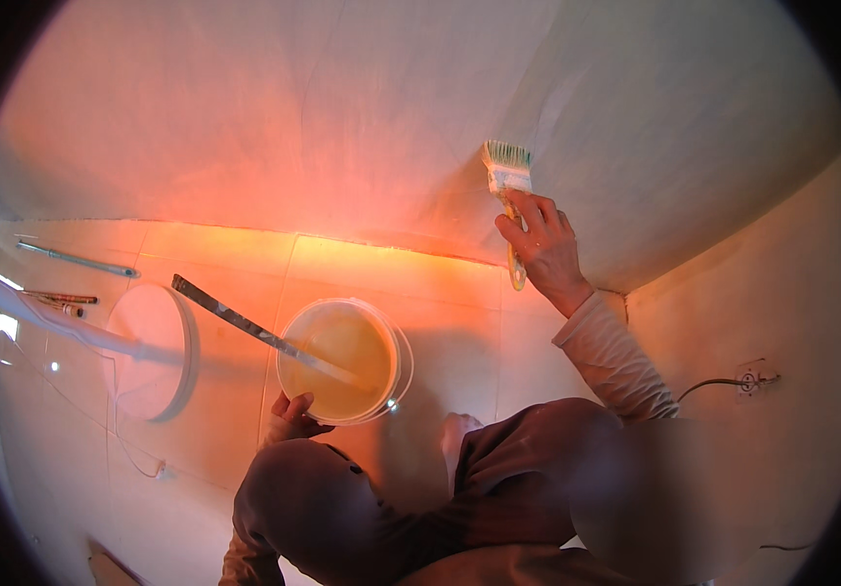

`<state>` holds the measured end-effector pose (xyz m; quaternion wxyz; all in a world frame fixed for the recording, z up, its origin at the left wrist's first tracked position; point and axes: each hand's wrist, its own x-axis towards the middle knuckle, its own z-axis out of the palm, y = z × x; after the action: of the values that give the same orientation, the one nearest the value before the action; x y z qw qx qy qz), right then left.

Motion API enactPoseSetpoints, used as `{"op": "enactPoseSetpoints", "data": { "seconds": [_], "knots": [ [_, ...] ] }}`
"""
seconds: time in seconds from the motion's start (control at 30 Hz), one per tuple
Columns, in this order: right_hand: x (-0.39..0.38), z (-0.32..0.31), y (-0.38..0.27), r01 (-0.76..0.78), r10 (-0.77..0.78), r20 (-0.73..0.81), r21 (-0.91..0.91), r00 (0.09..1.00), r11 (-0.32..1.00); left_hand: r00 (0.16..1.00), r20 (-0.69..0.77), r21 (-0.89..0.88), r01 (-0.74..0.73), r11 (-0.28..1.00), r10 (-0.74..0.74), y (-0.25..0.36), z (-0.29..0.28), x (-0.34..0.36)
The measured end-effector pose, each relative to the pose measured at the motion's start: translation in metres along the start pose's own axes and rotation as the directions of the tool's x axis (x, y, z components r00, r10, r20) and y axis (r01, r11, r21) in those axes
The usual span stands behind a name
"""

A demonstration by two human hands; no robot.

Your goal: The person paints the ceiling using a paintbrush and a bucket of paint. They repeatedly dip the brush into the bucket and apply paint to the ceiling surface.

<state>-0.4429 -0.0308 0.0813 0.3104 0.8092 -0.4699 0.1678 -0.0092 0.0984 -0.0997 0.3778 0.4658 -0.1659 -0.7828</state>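
My right hand (pixel 542 244) grips the handle of a wide paintbrush (pixel 508 166), bristles up, at the plastered wall (pixel 362 117); whether the bristles touch it I cannot tell. Low on the left, my left hand (pixel 295 412) holds the lower left edge of a round white bucket (pixel 393 347) of pale yellow liquid (pixel 347 347). A long flat stick (pixel 230 313), dark with a pale smeared end, leans in the bucket and sticks out to the upper left.
Left of the bucket are a white round lid (pixel 152 386), a white pole (pixel 79 327), a pale tube (pixel 79 259), rollers or sticks (pixel 64 299) and a thin cord on the tiled floor (pixel 235 254). A socket (pixel 754 381) with a cable is at the right. My bent knees fill the bottom.
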Motion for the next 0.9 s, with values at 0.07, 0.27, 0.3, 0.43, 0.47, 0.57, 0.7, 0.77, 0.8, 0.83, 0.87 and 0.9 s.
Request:
{"op": "enactPoseSetpoints", "data": {
  "seconds": [0.07,0.27,0.3,0.43,0.47,0.57,0.7,0.77,0.8,0.83,0.87,0.9],
  "knots": [
    [-0.008,0.01,-0.004,-0.007,0.007,0.014,0.013,1.0,1.0,1.0,-0.012,0.001,0.005,1.0,-0.005,-0.003,-0.004,0.004],
    [-0.031,0.026,-0.015,-0.037,0.025,0.127,0.094,0.992,0.995,0.999,0.047,-0.001,-0.006,1.0,0.006,-0.007,-0.01,0.011],
    [-0.033,0.026,-0.014,-0.042,0.025,0.146,0.12,0.989,0.992,0.999,0.041,0.002,-0.007,1.0,0.007,-0.006,-0.008,0.01],
    [-0.033,0.013,0.002,-0.183,0.172,0.062,0.346,0.983,0.92,1.0,0.011,0.023,0.006,1.0,-0.007,-0.004,-0.008,0.006],
    [-0.027,0.008,0.011,-0.216,0.231,0.001,0.366,0.973,0.905,1.0,0.002,0.03,0.015,0.999,-0.015,-0.005,-0.009,0.008],
    [-0.02,-0.008,0.015,-0.291,0.34,-0.144,0.28,0.93,0.915,0.999,0.032,-0.004,-0.014,1.0,0.014,-0.011,-0.015,0.012],
    [-0.027,0.004,0.002,-0.313,0.351,-0.3,0.167,0.887,0.935,0.997,0.078,-0.022,-0.021,1.0,0.023,-0.014,-0.02,0.018],
    [-0.037,0.023,-0.005,-0.323,0.343,-0.263,0.116,0.902,0.939,0.998,0.059,-0.003,-0.002,1.0,0.002,-0.011,-0.019,0.015],
    [-0.038,0.032,-0.01,-0.299,0.322,-0.236,0.128,0.917,0.946,0.999,0.051,0.005,0.0,1.0,0.0,-0.01,-0.019,0.014],
    [-0.039,0.042,-0.017,-0.276,0.3,-0.208,0.14,0.931,0.951,0.999,0.043,0.014,0.002,1.0,-0.003,-0.009,-0.018,0.014],
    [-0.039,0.052,-0.026,-0.251,0.278,-0.181,0.156,0.944,0.955,1.0,0.031,0.021,0.004,1.0,-0.005,-0.009,-0.018,0.012],
    [-0.04,0.059,-0.031,-0.24,0.264,-0.14,0.165,0.954,0.957,1.0,0.024,0.032,0.007,0.999,-0.008,-0.006,-0.013,0.01]
  ]
}}
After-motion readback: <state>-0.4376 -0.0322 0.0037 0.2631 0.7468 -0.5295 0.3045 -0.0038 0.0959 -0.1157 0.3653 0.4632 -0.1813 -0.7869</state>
